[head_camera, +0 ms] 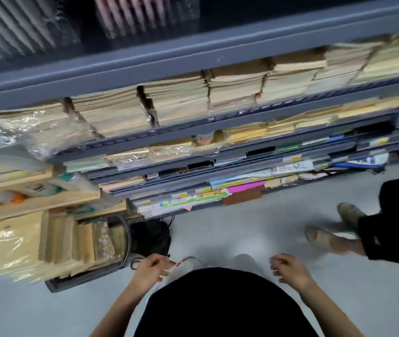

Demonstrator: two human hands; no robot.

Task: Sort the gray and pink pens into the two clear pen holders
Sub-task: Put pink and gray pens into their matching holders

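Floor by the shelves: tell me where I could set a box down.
Bare gray floor lies between the bottom shelf, the other person's shoes and your hands. More lies lower left. The shelves and the envelope rack are packed.

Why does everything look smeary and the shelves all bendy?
Head view: the camera was moving, so the gray pens, pink pens and paper stacks smear into streaks; the wide lens bends the shelf edge; light glares off the plastic wrap; both hands, left hand and right hand, are soft too.
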